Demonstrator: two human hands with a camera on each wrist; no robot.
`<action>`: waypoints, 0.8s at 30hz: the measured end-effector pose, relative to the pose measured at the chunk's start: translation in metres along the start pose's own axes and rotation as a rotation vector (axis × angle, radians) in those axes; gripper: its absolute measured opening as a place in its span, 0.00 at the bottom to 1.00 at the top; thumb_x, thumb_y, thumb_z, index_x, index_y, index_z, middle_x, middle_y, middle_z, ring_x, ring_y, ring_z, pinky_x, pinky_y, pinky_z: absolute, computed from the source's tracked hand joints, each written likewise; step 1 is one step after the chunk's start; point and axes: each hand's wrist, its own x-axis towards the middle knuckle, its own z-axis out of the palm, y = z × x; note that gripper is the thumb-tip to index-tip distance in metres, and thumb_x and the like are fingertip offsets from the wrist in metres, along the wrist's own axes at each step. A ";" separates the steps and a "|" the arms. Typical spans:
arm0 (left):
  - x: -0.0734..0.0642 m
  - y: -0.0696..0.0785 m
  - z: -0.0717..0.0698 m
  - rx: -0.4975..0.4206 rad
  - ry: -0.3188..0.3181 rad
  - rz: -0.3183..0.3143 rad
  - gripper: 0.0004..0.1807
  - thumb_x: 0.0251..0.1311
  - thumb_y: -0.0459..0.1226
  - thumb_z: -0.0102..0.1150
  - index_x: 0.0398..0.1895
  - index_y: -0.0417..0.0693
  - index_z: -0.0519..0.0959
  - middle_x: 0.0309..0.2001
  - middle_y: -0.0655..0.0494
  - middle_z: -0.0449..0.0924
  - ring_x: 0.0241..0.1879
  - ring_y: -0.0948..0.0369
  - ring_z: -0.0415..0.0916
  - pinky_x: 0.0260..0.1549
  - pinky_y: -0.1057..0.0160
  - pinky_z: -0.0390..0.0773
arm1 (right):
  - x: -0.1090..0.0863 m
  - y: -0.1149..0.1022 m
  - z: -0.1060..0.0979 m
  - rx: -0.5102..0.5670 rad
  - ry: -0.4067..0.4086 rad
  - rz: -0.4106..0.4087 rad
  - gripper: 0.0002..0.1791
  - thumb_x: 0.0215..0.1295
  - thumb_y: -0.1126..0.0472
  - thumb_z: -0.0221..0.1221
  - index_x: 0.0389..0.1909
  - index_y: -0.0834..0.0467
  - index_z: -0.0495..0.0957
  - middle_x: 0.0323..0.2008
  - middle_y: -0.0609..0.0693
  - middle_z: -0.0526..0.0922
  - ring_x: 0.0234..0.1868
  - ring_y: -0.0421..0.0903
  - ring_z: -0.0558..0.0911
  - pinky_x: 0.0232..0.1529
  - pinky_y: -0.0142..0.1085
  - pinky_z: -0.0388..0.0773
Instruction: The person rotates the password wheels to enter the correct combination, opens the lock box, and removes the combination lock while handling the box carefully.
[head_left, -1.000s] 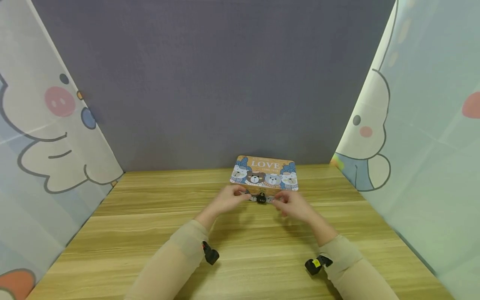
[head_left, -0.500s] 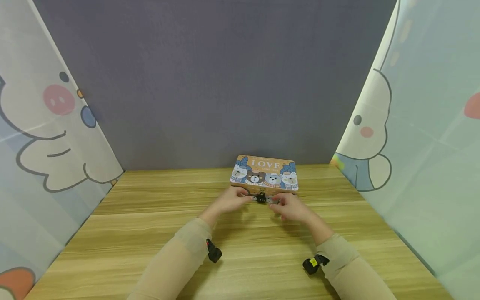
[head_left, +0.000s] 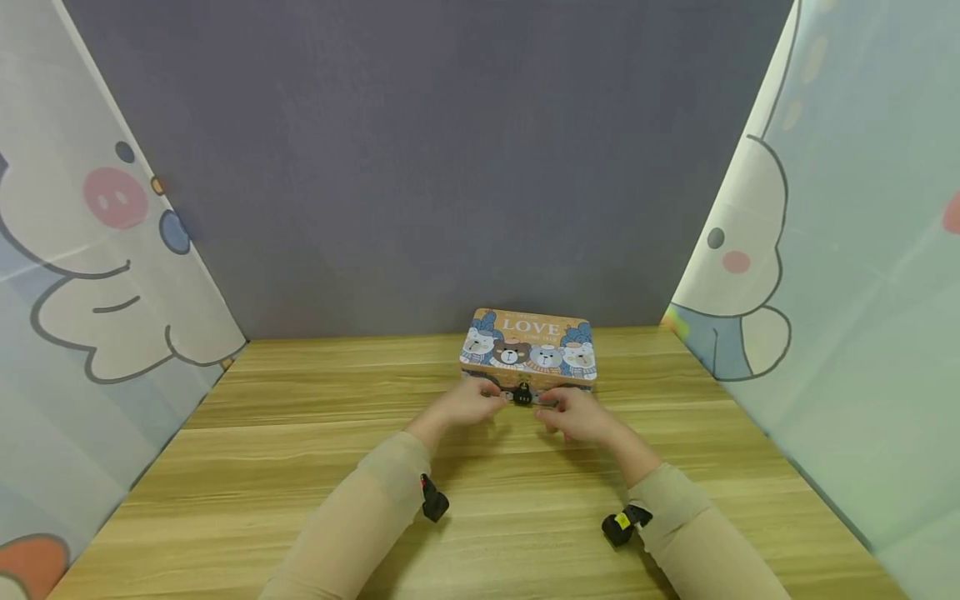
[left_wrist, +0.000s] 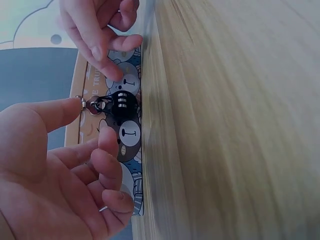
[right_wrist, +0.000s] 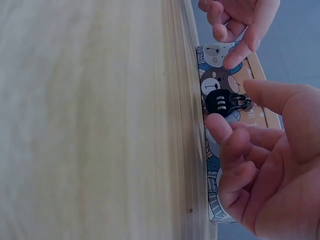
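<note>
A tin box (head_left: 531, 333) printed with bears and the word LOVE sits with its lid down, far back on the table. From the latch on its front hangs a black combination padlock (left_wrist: 122, 104), its number wheels facing out. My left hand (head_left: 465, 402) is at the padlock's left, thumb tip by the latch and fingers loosely bent before the printed front. On the other side is my right hand (head_left: 581, 415). Its thumb (right_wrist: 265, 92) is near the shackle and its index fingertip (right_wrist: 218, 125) right by the lock body. Neither hand grips anything.
The wooden table (head_left: 315, 467) runs back to a dark grey panel (head_left: 420, 167). Pale cartoon-printed curtains (head_left: 855, 250) flank it left and right. A small black camera is strapped at each sleeve cuff.
Both hands have drawn slightly closer together around the padlock, the left moving right and the right moving left. The box and padlock stay where they were.
</note>
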 end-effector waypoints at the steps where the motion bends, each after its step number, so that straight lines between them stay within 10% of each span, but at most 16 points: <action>1: 0.001 0.000 0.000 0.012 -0.001 0.004 0.26 0.73 0.47 0.56 0.63 0.36 0.76 0.46 0.48 0.84 0.43 0.56 0.81 0.47 0.51 0.80 | 0.001 0.001 0.000 0.000 -0.001 0.004 0.27 0.75 0.55 0.60 0.66 0.68 0.72 0.28 0.55 0.84 0.16 0.50 0.75 0.21 0.40 0.74; 24: 0.009 0.013 0.006 0.117 -0.050 -0.025 0.27 0.74 0.46 0.54 0.67 0.37 0.74 0.64 0.43 0.75 0.64 0.45 0.71 0.60 0.45 0.72 | 0.003 -0.001 0.002 -0.003 -0.059 0.014 0.29 0.76 0.54 0.58 0.71 0.65 0.68 0.29 0.54 0.83 0.18 0.43 0.69 0.21 0.37 0.67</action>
